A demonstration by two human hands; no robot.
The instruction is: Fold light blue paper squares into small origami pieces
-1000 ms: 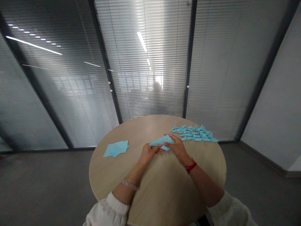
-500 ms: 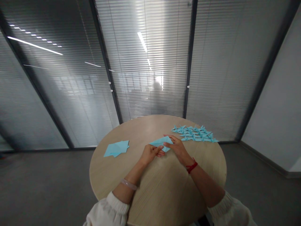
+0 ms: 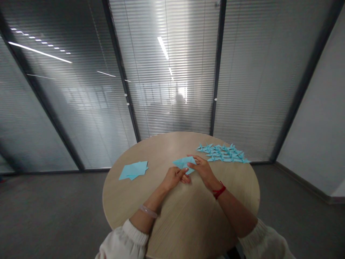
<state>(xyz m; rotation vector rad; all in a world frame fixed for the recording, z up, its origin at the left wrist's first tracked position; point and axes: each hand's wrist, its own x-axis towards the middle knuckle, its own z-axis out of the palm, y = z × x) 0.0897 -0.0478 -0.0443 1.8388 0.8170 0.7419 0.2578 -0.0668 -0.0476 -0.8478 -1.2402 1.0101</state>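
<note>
A partly folded sheet of light blue origami paper (image 3: 183,162) is held between my two hands above the middle of the table. My left hand (image 3: 174,177) pinches its lower edge between thumb and fingers. On the paper's right side, my right hand (image 3: 202,168) grips with the thumb in front and the fingers behind. The finger ends behind the paper are partly hidden. Beyond my right hand, several folded blue paper cranes (image 3: 223,153) sit close together in rows. Off to the left of my left hand lies a small stack of flat blue paper sheets (image 3: 134,169).
The round wooden table (image 3: 188,223) has its far edge near a glass partition with blinds (image 3: 172,118). A white wall (image 3: 312,144) rises on the right. Grey floor (image 3: 67,208) surrounds the table.
My left hand has shifted slightly down and right along the paper's lower edge. The paper has turned a little, and its visible outline looks smaller. My right hand has barely moved.
</note>
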